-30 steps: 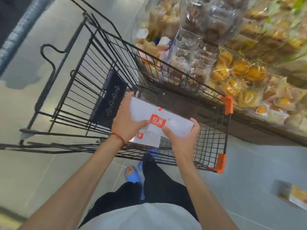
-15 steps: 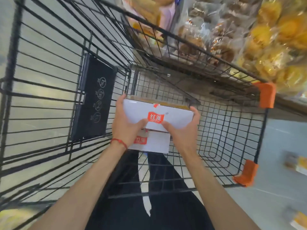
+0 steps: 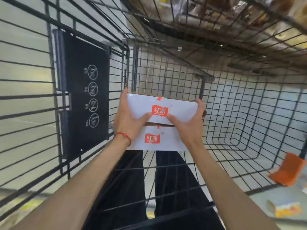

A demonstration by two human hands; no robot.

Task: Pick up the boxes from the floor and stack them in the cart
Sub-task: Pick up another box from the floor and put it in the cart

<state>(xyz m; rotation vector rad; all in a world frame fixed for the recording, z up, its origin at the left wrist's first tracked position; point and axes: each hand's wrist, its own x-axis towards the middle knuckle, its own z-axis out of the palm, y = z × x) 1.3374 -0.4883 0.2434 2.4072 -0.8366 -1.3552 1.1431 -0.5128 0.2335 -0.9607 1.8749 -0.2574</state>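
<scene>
**Box held over box in the cart**

Your left hand (image 3: 127, 120) and right hand (image 3: 187, 125) clamp the ends of the flat, smooth white upper box (image 3: 176, 108). The matching lower box (image 3: 169, 140) lies toward 6 o'clock, inside the black wire-mesh cart (image 3: 232, 97).

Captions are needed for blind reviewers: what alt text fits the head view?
The left hand and right hand grip the ends of a white box with a red logo inside a black wire cart, against a matching second box. A black sign panel hangs on the cart's side; a blurred package lies on the floor.
</scene>
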